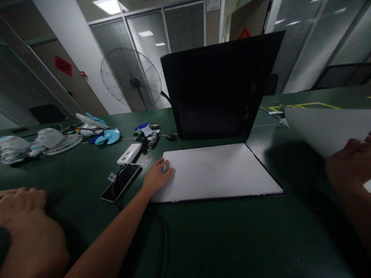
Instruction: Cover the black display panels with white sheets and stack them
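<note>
A flat white panel with a thin black border (214,173) lies on the green table. My left hand (158,175) rests on its left edge, fingers and thumb spread and gripping nothing. At the right edge of the view, my slightly blurred right hand (349,162) is closed on the edge of a large white sheet (324,127), raised above the table. Just behind the white panel, a big black panel (217,88) stands nearly upright, leaning back; whether the two are joined cannot be made out.
Left of my hand lie a phone (123,182), a white power bank (129,154) and a cable. Fan parts (52,141) and a light-blue fan blade (108,136) sit farther left. Another person's hand (24,204) is on the table (217,239) at far left. A large fan (131,79) stands behind.
</note>
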Motion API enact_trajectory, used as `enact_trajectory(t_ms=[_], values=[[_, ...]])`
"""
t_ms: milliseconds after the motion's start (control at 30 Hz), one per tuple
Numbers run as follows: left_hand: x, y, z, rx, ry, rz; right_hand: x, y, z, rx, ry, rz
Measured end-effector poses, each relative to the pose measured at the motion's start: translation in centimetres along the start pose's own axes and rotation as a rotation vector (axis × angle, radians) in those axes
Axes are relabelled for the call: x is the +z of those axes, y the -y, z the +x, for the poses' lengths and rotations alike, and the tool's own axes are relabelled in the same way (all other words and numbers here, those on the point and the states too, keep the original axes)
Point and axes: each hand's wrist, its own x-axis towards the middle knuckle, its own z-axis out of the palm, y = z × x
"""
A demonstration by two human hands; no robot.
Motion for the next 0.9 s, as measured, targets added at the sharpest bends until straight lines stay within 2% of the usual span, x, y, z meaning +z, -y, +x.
enact_trajectory(t_ms=[67,167,233,300,400,467,567,633,700,800,900], values=[[0.0,0.0,0.0,-0.001,0.000,0.004,-0.7,1.6,-0.9,-0.105,-0.011,0.048],[0.0,0.0,0.0,-0.004,0.011,0.017,-3.3,5.7,-3.3,-0.460,0.109,0.159],[0.0,0.1,0.0,-0.006,0.022,0.023,-5.7,8.8,-5.7,-0.740,0.284,0.228],[0.1,0.1,0.1,-0.003,0.022,0.022,-7.9,11.5,-8.4,-0.954,0.441,0.268],[0.1,0.2,0.1,0.003,0.008,0.015,-10.4,14.0,-12.4,-1.187,0.734,0.319],[0.1,0.2,0.1,-0.001,0.015,0.007,-11.4,14.9,-14.2,-1.274,0.938,0.383],[0.2,0.3,0.1,-0.004,0.031,-0.005,-12.4,15.4,-15.2,-1.306,1.195,0.551],[0.2,0.4,0.2,0.003,0.026,-0.013,-12.4,15.3,-14.8,-1.278,1.274,0.623],[0.3,0.5,0.2,0.010,0.013,-0.021,-11.6,14.8,-13.8,-1.205,1.215,0.573],[0.5,0.5,0.2,0.019,-0.006,-0.029,-9.3,13.2,-11.9,-0.999,1.025,0.256],[0.6,0.4,0.2,0.026,-0.016,-0.030,-6.8,11.4,-10.1,-0.838,1.016,-0.052]])
